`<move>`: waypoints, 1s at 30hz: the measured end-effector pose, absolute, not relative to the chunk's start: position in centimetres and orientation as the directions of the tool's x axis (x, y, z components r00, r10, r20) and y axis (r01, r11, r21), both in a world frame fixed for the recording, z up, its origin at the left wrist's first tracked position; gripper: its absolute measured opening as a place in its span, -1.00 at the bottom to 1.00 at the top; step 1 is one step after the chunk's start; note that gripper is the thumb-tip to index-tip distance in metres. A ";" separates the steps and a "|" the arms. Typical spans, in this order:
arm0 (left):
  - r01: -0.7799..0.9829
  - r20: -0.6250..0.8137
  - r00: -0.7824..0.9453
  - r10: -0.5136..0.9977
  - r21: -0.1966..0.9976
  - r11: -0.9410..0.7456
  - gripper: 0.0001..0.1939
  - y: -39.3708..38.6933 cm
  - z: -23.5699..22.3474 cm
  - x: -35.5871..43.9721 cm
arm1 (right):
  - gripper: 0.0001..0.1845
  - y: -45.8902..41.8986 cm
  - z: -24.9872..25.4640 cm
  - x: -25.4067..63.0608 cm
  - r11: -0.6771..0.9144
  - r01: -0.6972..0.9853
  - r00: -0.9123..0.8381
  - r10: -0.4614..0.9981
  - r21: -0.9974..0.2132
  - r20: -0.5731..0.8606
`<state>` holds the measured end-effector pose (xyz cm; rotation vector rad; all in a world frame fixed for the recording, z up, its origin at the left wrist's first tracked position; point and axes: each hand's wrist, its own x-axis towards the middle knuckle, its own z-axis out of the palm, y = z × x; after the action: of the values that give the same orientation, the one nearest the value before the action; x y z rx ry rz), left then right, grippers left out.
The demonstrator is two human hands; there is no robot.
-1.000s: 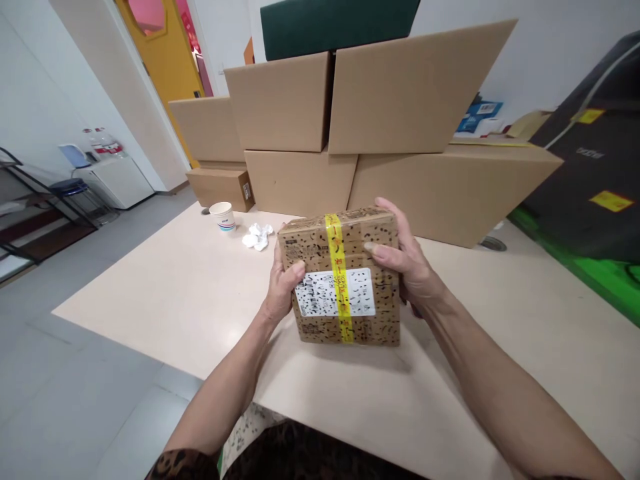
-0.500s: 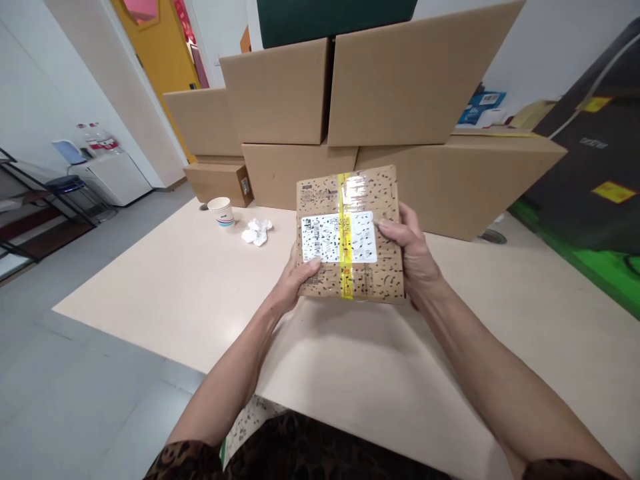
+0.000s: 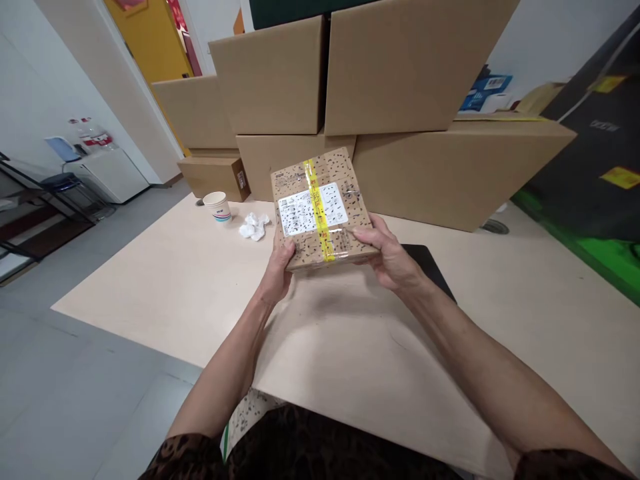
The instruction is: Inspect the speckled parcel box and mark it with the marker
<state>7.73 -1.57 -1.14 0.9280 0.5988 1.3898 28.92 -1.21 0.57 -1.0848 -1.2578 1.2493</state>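
Between my two hands a small cardboard box is held up above the table, tilted with its upper edge away from me. Black specks cover its brown face and its white label, and a strip of yellow tape runs down across both. My left hand grips the lower left corner, thumb on the front. My right hand clasps the lower right corner, its thumb also on the face. The fingers behind the box are hidden. Partly behind my right wrist lies a flat black object on the table.
Large cardboard boxes are stacked along the table's back. A paper cup and crumpled white tissue sit at the back left. A smaller carton stands behind the cup. A dark case is at the right.
The box has shifted left and slightly up, turning counterclockwise and tipping back. Both hands moved with it, the right one sliding to the lower corner. The black object now shows.
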 end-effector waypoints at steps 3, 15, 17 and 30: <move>-0.500 0.196 0.140 0.971 0.860 -0.101 -0.06 -1.9 -1.6 7.8 | -0.22 -1.4 1.3 29.0 0.025 -0.100 -0.084 0.996 -0.995 0.033; -0.535 0.016 0.224 0.974 0.838 0.109 -0.44 -1.1 -0.5 6.1 | 0.36 -2.3 3.4 30.8 0.651 0.474 -0.377 0.758 -0.593 0.532; -0.519 -0.010 0.296 0.955 0.838 0.170 -0.46 -1.0 -0.5 5.8 | 0.35 -2.7 4.3 31.1 0.695 0.471 -0.433 0.719 -0.544 0.544; -0.308 0.129 0.394 0.910 0.951 -0.001 -0.18 -1.1 -2.4 6.3 | 0.22 -4.2 4.9 31.2 0.805 0.579 -0.447 0.445 -0.128 0.775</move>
<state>6.26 -1.11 -2.37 1.2017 0.6477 1.0710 31.18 -4.16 4.87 -0.7542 -2.1138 -0.1936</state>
